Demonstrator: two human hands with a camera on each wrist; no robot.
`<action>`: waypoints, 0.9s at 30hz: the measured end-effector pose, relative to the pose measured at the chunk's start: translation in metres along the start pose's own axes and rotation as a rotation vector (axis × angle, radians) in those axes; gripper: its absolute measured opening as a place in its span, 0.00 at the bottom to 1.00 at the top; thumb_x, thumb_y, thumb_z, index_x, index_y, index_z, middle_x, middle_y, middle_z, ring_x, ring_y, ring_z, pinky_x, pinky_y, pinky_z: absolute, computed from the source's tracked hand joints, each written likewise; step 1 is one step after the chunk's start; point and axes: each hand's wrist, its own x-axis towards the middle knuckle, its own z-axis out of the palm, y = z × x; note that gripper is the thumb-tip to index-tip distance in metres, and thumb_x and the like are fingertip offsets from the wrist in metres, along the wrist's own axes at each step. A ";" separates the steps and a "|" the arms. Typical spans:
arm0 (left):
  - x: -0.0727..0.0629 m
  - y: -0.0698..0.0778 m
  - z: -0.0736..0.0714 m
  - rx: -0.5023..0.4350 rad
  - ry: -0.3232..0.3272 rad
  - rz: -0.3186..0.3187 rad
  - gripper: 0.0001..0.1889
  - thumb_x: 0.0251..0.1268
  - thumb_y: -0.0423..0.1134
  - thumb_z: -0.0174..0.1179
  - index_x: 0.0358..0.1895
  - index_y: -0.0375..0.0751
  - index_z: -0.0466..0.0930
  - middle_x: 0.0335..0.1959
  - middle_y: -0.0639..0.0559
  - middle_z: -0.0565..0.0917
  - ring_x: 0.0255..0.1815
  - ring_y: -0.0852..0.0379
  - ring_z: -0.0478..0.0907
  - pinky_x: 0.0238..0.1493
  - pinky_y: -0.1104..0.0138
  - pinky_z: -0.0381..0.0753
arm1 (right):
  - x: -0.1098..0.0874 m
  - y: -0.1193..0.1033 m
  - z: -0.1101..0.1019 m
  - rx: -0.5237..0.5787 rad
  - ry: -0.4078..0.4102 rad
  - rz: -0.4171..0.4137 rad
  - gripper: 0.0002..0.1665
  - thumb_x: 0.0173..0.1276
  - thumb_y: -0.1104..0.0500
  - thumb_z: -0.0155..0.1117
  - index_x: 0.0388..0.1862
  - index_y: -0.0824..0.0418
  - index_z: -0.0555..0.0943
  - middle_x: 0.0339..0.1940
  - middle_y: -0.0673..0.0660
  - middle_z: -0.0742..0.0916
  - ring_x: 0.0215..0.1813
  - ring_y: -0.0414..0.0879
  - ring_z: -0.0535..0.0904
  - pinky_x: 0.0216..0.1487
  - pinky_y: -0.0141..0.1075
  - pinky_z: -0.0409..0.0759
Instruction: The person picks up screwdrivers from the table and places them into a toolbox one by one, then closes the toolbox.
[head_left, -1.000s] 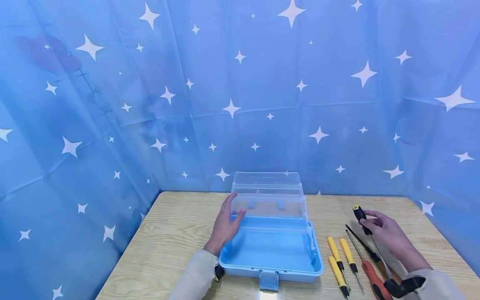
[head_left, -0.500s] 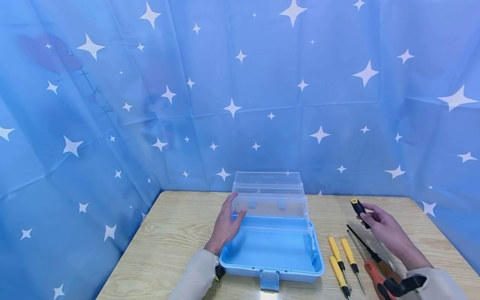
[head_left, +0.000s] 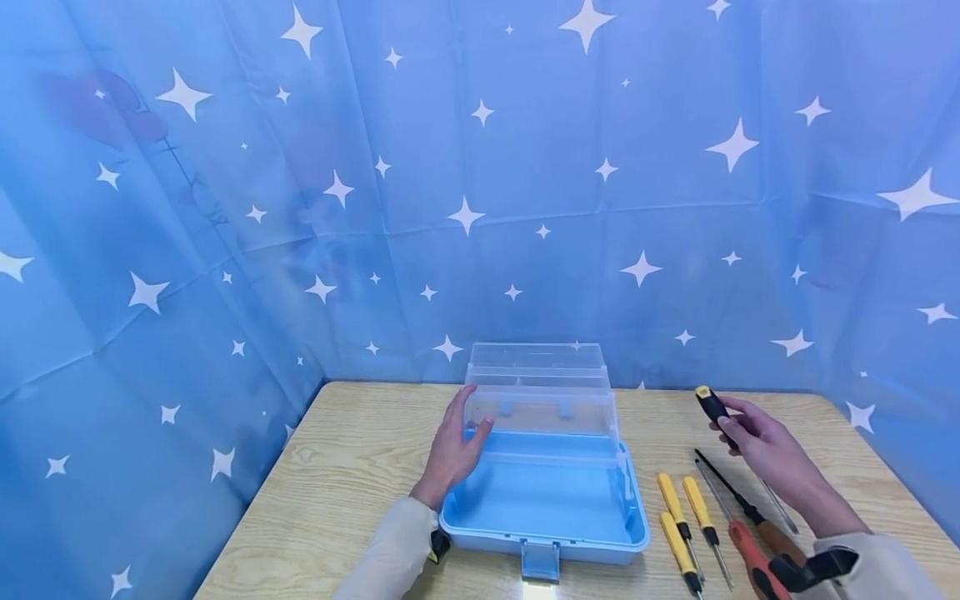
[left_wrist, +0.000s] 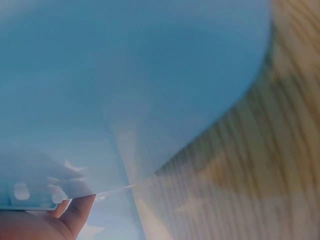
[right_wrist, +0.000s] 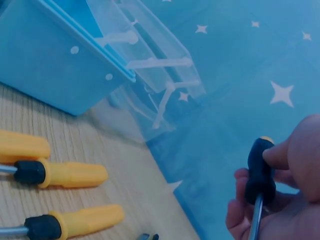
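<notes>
In the head view my right hand (head_left: 772,454) grips a screwdriver (head_left: 712,406) by its black handle, whose end is yellow. Its metal shaft points back toward me; in the right wrist view thumb and fingers wrap the screwdriver handle (right_wrist: 260,172). At the left rear side of a light blue toolbox (head_left: 543,546), my left hand (head_left: 452,454) rests with fingers extended and thumb apart. The toolbox's transparent lid (head_left: 536,379) stands raised at the back. In the left wrist view the blue toolbox wall (left_wrist: 125,75) fills most of the frame, with part of the hand (left_wrist: 60,222) below.
Right of the toolbox lie several yellow-handled screwdrivers (head_left: 696,502). Beside them are a red-handled screwdriver (head_left: 750,550) and a brown-handled one (head_left: 780,542). A wooden table (head_left: 337,467) carries everything, backed by a blue star-patterned curtain (head_left: 420,167).
My right hand has moved slightly up and left with the screwdriver, tilting it so its shaft now lies mostly behind the hand. My left hand and the toolbox stay in place.
</notes>
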 end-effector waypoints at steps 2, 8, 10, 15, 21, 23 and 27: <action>0.000 0.000 0.000 -0.005 0.000 -0.004 0.32 0.74 0.60 0.49 0.77 0.62 0.54 0.78 0.50 0.59 0.76 0.44 0.60 0.71 0.42 0.65 | 0.000 -0.003 0.001 0.010 -0.002 -0.009 0.35 0.83 0.49 0.39 0.78 0.70 0.52 0.51 0.61 0.80 0.41 0.37 0.77 0.38 0.34 0.81; 0.000 0.000 0.001 -0.012 -0.006 -0.015 0.32 0.74 0.58 0.50 0.77 0.62 0.54 0.78 0.51 0.59 0.76 0.44 0.61 0.71 0.42 0.65 | 0.000 -0.013 0.007 0.032 0.005 -0.037 0.33 0.83 0.50 0.40 0.76 0.69 0.55 0.46 0.56 0.79 0.38 0.41 0.75 0.35 0.34 0.78; -0.001 0.000 0.001 -0.013 -0.005 -0.015 0.32 0.74 0.59 0.50 0.77 0.61 0.54 0.78 0.51 0.59 0.76 0.44 0.61 0.70 0.41 0.65 | 0.000 -0.017 0.009 0.038 0.002 -0.048 0.33 0.83 0.50 0.40 0.76 0.69 0.55 0.45 0.56 0.79 0.37 0.41 0.75 0.34 0.34 0.76; 0.000 0.001 0.001 -0.031 -0.003 -0.012 0.31 0.74 0.56 0.51 0.77 0.62 0.54 0.78 0.51 0.59 0.76 0.44 0.61 0.71 0.42 0.64 | 0.001 -0.028 0.011 0.044 -0.019 -0.052 0.33 0.83 0.49 0.39 0.78 0.68 0.54 0.46 0.58 0.78 0.37 0.43 0.74 0.33 0.34 0.74; 0.000 0.002 0.001 -0.024 -0.001 -0.015 0.31 0.75 0.54 0.52 0.77 0.63 0.54 0.78 0.52 0.59 0.76 0.45 0.60 0.72 0.42 0.64 | 0.002 -0.041 0.013 0.052 -0.032 -0.073 0.33 0.83 0.48 0.39 0.78 0.66 0.54 0.46 0.58 0.78 0.37 0.45 0.72 0.31 0.36 0.72; 0.000 0.002 0.001 -0.024 -0.001 -0.016 0.31 0.75 0.54 0.52 0.77 0.63 0.54 0.78 0.52 0.59 0.76 0.44 0.60 0.71 0.42 0.64 | 0.002 -0.046 0.014 0.061 -0.032 -0.103 0.32 0.83 0.49 0.39 0.77 0.66 0.55 0.45 0.56 0.78 0.37 0.45 0.72 0.31 0.36 0.72; 0.000 0.001 0.000 -0.015 -0.002 -0.021 0.31 0.74 0.57 0.51 0.77 0.64 0.53 0.78 0.53 0.59 0.76 0.44 0.60 0.71 0.41 0.64 | 0.003 -0.057 0.016 0.083 -0.039 -0.168 0.30 0.83 0.52 0.40 0.76 0.67 0.57 0.46 0.52 0.79 0.36 0.45 0.72 0.31 0.37 0.72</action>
